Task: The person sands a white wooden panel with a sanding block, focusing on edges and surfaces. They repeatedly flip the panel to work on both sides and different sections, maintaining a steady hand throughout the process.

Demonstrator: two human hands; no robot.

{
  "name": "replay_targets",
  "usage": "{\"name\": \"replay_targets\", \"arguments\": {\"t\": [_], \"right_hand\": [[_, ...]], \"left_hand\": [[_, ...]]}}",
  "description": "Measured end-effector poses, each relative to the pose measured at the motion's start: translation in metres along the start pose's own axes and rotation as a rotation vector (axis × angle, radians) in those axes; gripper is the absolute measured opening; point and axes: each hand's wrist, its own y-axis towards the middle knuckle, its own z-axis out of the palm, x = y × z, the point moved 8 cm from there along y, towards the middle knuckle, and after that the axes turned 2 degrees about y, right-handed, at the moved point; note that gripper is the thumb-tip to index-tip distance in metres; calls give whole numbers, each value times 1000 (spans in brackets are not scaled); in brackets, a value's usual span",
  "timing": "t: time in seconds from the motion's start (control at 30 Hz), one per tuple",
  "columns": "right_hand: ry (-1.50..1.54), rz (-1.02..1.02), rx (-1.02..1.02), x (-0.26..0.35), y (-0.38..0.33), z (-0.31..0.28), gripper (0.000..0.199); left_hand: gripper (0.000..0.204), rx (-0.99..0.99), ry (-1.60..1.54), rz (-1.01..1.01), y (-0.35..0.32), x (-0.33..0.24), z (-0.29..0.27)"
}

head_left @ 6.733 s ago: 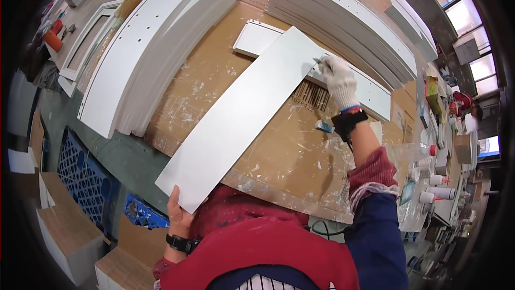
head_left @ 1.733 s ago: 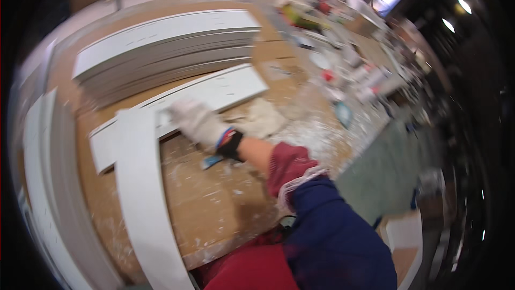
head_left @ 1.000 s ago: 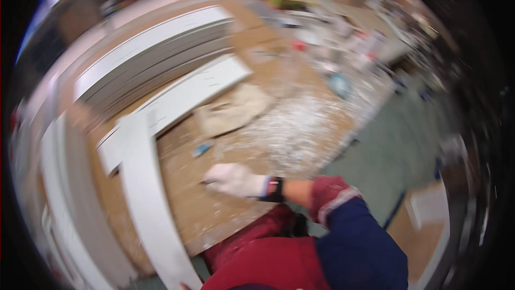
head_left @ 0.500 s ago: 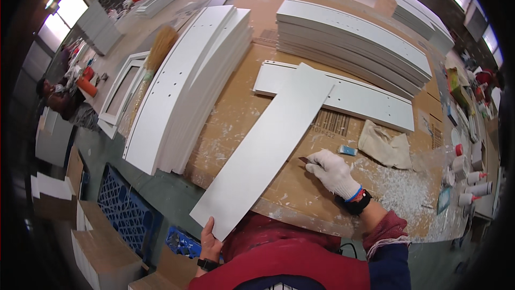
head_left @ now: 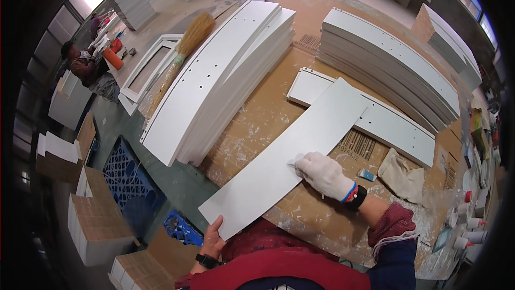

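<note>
A long white board [head_left: 279, 158] slants across the worktable, its far end resting over another white board [head_left: 399, 126] with small holes. At its near corner my bare left hand [head_left: 213, 242] grips the edge, thumb on top. My right hand [head_left: 326, 176], in a white knit glove, is closed in a pinch over the middle of the board, near its right edge. A small thin blade [head_left: 293, 162] pokes out from the gloved fingers against the white face; its grip is hidden. To the right of that hand lie a small blue-and-white block [head_left: 367, 175] and a cream cloth [head_left: 399, 177].
Tall stacks of white boards stand left [head_left: 214, 70] and back right [head_left: 391, 65]. A straw brush [head_left: 188, 41] lies left of the first stack. Glue bottles [head_left: 475, 236] line the right side. A blue pallet [head_left: 131, 183] and cartons [head_left: 102, 215] sit at lower left. A person [head_left: 88, 65] sits far left.
My right hand has moved from above the cardboard up and left onto the white board, bringing the blade to its face. My left hand keeps its hold. The view has shifted.
</note>
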Motion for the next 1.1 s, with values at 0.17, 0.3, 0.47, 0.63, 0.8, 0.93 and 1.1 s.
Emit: {"name": "replay_targets", "arguments": {"t": [0.17, 0.3, 0.47, 0.63, 0.8, 0.93, 1.1], "right_hand": [[-167, 35, 54, -20, 4, -1, 11], [-232, 221, -174, -93, 0, -54, 5], [-428, 383, -458, -185, -25, -125, 13], [-248, 373, -441, -156, 3, -119, 15], [-94, 91, -38, -56, 66, -29, 12], [-182, 35, 42, -61, 82, -6, 8], [-302, 277, -107, -141, 100, -64, 16]], "left_hand": [[51, -41, 63, 31, 3, 2, -32], [51, -45, 75, 60, -3, 3, -23], [50, -60, 150, 84, -3, -4, -18], [48, -76, 134, 89, 0, -4, -23], [49, -85, 93, 64, -2, -9, -24], [49, -100, 114, 104, -6, -12, -17], [49, -166, 136, 119, -16, -9, -26]]}}
